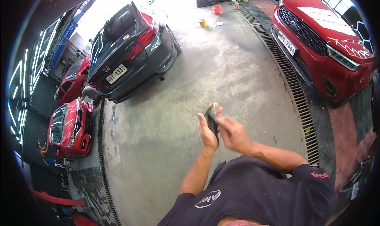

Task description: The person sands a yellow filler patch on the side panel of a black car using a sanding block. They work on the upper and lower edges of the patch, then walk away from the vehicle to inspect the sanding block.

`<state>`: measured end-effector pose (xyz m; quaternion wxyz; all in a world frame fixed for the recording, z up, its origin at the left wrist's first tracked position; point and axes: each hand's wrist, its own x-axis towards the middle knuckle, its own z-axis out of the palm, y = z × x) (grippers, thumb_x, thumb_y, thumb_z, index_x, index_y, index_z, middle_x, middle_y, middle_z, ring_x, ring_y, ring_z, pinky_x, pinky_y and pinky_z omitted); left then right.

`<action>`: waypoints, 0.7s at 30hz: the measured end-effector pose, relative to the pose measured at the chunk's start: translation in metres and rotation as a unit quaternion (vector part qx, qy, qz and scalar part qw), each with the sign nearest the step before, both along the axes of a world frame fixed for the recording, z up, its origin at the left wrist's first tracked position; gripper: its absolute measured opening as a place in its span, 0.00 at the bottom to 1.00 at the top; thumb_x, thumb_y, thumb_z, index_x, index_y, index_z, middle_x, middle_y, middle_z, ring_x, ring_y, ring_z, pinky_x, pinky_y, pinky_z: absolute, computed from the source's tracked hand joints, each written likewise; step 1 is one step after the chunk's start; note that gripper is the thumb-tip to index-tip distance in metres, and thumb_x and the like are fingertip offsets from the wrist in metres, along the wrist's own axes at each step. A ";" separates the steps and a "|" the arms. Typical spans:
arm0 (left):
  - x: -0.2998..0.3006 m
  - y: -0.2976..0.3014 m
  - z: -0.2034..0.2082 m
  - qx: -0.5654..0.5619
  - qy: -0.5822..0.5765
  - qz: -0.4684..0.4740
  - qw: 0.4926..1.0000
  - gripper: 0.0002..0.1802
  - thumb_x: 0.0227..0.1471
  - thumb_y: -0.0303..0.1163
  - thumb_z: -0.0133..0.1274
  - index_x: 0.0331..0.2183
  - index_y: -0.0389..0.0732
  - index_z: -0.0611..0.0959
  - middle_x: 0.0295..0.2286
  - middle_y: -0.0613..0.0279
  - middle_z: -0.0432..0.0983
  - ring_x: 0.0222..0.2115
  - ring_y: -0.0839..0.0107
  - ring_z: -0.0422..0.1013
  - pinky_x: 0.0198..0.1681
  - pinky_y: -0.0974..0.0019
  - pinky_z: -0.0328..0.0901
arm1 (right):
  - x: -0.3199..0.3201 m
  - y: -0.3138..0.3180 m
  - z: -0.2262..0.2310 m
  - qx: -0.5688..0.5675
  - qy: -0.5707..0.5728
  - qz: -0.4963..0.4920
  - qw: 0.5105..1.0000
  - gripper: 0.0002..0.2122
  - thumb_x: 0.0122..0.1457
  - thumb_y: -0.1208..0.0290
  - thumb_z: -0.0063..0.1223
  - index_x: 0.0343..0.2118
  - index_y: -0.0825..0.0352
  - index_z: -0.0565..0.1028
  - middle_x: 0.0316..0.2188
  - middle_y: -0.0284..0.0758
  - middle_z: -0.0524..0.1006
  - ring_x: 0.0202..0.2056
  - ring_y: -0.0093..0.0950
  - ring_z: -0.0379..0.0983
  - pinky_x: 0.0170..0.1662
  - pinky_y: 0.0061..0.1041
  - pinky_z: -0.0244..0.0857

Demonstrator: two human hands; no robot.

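My left hand (pixel 208 136) is raised in front of my body, closed around a dark, flat, greenish-grey thing (pixel 212 122). Its thumb stands up along one side and fingertips show behind the top edge. The exact kind of this flat thing cannot be made out. From the right, my right hand (pixel 236 136) reaches across with curled fingers against the thing's near face. Motion smears those fingers, so whether they grip it or only touch it is unclear.
A dark grey car (pixel 138 56) stands ahead left, a red car (pixel 328 40) ahead right. Another red car (pixel 71 127) and a bending person (pixel 90 93) are at left. Drain grates (pixel 295 85) flank the concrete floor (pixel 158 147). Farther off are a red bucket (pixel 217 10) and yellow can (pixel 203 23).
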<state>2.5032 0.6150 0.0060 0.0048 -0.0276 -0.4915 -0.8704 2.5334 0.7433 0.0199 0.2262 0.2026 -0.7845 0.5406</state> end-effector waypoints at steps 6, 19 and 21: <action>-0.024 -0.013 0.003 -0.002 -0.040 0.045 0.998 0.42 0.70 0.62 0.29 0.60 0.32 0.72 0.56 0.52 0.73 0.57 0.62 0.70 0.63 0.59 0.62 | 0.016 -0.004 0.005 0.030 0.028 0.044 0.998 0.17 0.57 0.76 0.59 0.51 0.65 0.77 0.41 0.44 0.79 0.36 0.45 0.79 0.38 0.39 0.75; -0.027 0.007 0.007 -0.072 0.019 0.038 0.997 0.31 0.71 0.49 0.39 0.59 0.32 0.73 0.54 0.51 0.76 0.54 0.62 0.72 0.61 0.57 0.64 | 0.012 0.002 0.002 -0.002 -0.004 0.004 1.000 0.15 0.59 0.78 0.57 0.51 0.69 0.77 0.41 0.46 0.79 0.38 0.46 0.79 0.39 0.38 0.74; -0.017 0.018 -0.006 -0.077 0.035 0.003 0.996 0.29 0.69 0.40 0.50 0.63 0.31 0.69 0.56 0.48 0.74 0.57 0.62 0.71 0.62 0.64 0.62 | -0.012 0.008 -0.003 -0.050 -0.014 -0.044 0.998 0.14 0.61 0.77 0.56 0.50 0.70 0.77 0.40 0.46 0.79 0.38 0.47 0.79 0.38 0.37 0.73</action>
